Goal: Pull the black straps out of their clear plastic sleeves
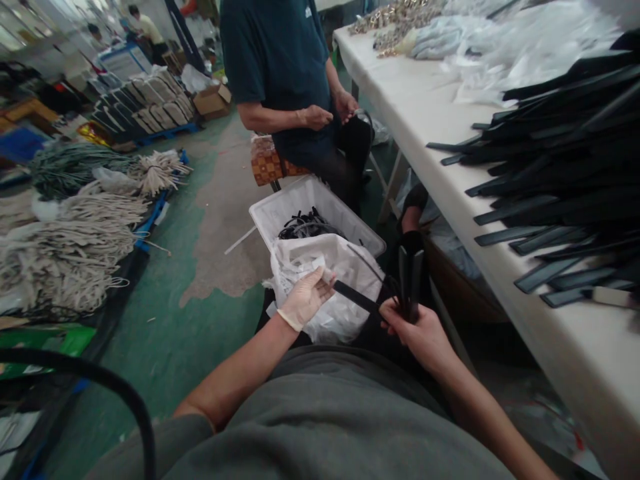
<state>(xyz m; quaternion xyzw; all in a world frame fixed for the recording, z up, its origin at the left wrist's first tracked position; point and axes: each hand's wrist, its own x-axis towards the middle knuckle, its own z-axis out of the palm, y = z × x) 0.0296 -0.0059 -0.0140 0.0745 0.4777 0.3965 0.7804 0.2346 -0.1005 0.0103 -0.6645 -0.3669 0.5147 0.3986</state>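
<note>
My left hand (306,299), in a thin pale glove, is closed with its fingertips at the near end of a black strap (356,296). A whitish band, perhaps tape, shows at those fingertips. The strap runs across to my right hand (419,332), which is bare and wrapped round several black straps (410,277). Some of these stand upright out of the fist, and a thin one loops back to the left. Beneath my left hand, a white plastic bag (345,263) lies open over my lap, with crumpled plastic inside.
A white bin (260,213) holding black pieces stands beyond the bag. Facing me sits a co-worker (277,60), hands on a small item. The white table (400,127) at right carries piled black straps (560,167) and plastic bags. Corded bundles (75,233) lie at left.
</note>
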